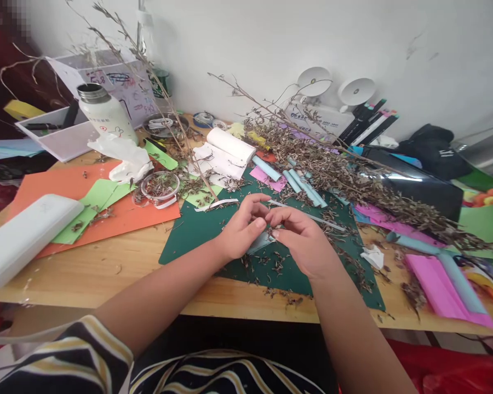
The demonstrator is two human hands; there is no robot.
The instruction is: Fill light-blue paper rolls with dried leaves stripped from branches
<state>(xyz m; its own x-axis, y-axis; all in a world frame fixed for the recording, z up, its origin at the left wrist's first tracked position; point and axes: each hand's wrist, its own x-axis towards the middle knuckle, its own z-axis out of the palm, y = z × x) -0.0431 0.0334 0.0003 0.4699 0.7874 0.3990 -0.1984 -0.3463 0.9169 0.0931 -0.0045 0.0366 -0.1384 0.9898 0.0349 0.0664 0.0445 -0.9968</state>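
One green mat (184, 241); one orange sheet (107, 232) left; one white case (28, 235) near left; one open bottle (101, 112) far left; two white discs (314, 82) far right.

Pale blue paper (259, 244), partly hidden, laid over a green mat (189, 232), dried brown leaves (277, 265) crumbled and strewn loosely around it

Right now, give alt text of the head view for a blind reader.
A person's left hand and right hand are close together over a pale blue sheet on a green mat strewn with dried leaves; dried branches lie beyond.
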